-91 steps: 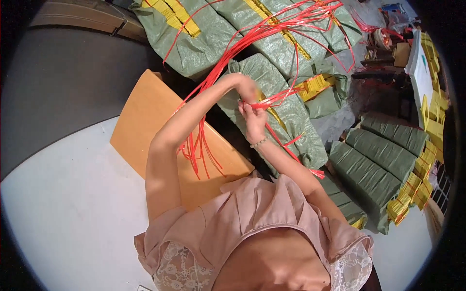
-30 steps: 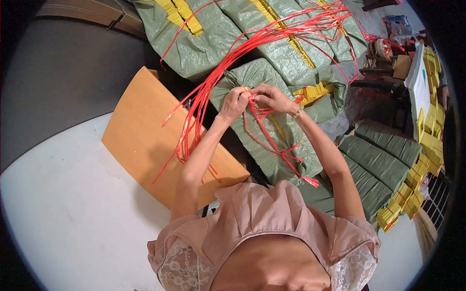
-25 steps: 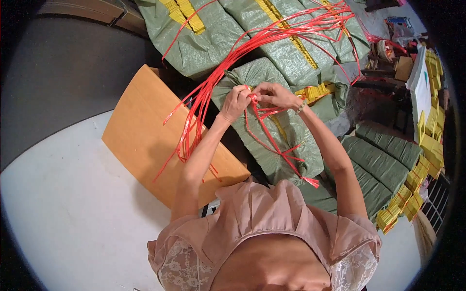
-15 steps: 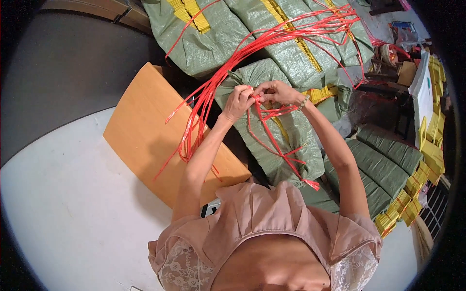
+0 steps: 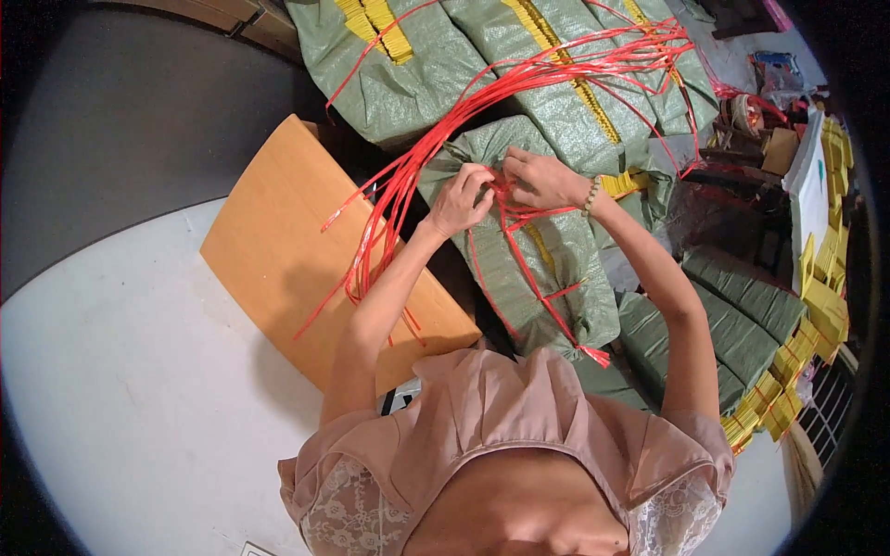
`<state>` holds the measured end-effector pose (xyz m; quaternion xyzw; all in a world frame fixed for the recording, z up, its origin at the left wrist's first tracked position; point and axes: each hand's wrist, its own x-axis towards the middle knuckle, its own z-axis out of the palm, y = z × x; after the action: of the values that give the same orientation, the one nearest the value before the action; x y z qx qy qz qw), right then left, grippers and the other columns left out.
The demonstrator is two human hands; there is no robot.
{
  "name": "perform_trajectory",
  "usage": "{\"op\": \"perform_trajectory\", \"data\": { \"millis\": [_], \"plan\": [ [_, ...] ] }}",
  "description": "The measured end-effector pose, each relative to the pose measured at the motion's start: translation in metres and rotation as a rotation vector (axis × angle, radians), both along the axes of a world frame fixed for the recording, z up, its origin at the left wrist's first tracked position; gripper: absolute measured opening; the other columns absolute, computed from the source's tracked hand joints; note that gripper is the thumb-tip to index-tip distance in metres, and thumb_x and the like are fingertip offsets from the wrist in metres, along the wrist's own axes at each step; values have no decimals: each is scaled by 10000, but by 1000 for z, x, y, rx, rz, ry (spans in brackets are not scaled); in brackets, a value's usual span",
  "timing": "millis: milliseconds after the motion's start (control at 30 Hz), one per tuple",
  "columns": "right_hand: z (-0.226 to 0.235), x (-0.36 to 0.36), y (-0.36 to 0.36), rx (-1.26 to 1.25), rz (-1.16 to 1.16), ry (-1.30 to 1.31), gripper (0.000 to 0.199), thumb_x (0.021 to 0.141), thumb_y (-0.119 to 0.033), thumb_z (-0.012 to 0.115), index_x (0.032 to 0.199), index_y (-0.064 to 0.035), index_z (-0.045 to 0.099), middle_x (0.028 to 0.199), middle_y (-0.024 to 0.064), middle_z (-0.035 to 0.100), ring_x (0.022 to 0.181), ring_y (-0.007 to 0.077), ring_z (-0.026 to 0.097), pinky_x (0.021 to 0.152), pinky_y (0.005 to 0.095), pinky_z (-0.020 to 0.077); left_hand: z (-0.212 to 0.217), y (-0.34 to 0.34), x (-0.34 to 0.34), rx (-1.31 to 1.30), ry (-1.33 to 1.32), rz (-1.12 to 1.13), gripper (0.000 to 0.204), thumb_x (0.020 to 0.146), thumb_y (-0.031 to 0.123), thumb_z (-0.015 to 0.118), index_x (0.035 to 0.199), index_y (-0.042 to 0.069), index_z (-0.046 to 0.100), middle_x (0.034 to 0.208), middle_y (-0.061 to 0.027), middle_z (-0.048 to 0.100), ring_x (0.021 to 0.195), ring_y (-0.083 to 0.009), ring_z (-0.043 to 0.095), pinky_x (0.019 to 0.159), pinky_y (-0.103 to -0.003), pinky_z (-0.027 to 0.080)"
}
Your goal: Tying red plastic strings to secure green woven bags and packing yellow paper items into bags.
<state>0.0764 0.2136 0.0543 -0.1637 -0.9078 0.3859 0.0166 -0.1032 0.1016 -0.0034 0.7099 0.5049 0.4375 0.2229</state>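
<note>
A green woven sack (image 5: 561, 296) lies in front of me, with yellow paper stacks showing through a gap along its top. Red plastic twine (image 5: 527, 267) runs down the sack and crosses it, ending in a tied tuft near my body. At the sack's far end, my left hand (image 5: 461, 198) pinches the red twine with curled fingers. Close beside it on the right, my right hand (image 5: 545, 180) is closed on the same twine, a beaded bracelet at its wrist. The exact knot between the fingers is partly hidden.
A long bundle of loose red twine (image 5: 454, 116) drapes across the bulging green sacks (image 5: 482, 37) behind and over a tan wooden board (image 5: 278, 232) at left. More dark green packs (image 5: 695, 329) and yellow paper stacks (image 5: 820, 306) stand at right.
My hands have moved slightly apart, and the right hand has turned its back upward. Twine over the sack now lies straighter and tighter along its left side.
</note>
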Motion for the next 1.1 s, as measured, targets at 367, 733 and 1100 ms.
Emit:
{"op": "perform_trajectory", "data": {
  "millis": [367,733,1100],
  "plan": [
    [1,-2,7,19,-17,-94,194,776,-77,528,916,-26,404,865,142,530,751,354,586,635,427,459,11,-5,4,-59,-53,38,325,705,18,636,990,36,481,961,-147,501,917,-317,542,783,-373,473],
    [-23,-22,18,366,-164,-43,130,798,-150,532,871,-58,478,856,108,476,803,300,560,649,395,475,19,9,10,-226,-192,168,243,783,34,597,993,-5,481,904,-119,536,766,-193,606,696,-296,485],
    [-60,-92,33,39,-800,75,141,864,-180,464,902,-51,508,741,213,608,733,402,594,642,503,448,12,36,-5,-489,-558,378,352,713,234,737,929,13,568,768,-82,621,673,-149,596,603,-285,479]
  ]
}}
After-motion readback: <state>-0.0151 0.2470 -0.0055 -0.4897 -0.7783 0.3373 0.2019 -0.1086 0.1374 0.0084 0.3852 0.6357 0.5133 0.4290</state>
